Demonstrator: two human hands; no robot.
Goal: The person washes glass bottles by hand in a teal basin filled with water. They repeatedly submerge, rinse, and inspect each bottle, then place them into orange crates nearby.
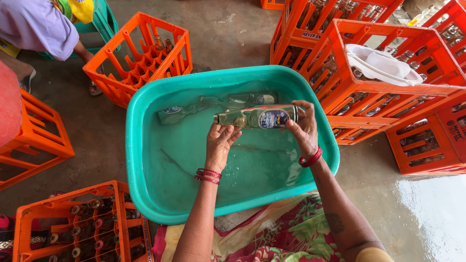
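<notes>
Both hands raised over the water, gripping one glass bottle held level between them. Left hand curled under the neck end, fingers closed around it from below. Right hand wrapped over the base end, fingertips partly masking the bottom rim. Bottle mouth hard to make out against the glare. Just beyond the hands, two more bottles lying sunk in the water, outlines blurred by the surface. Around and beneath the hands, a teal tub. Right of the right hand, stacked orange crates with a white basin on top, bottles inside mostly screened by slats. Near the left elbow, another crate, cut off by the frame.
</notes>
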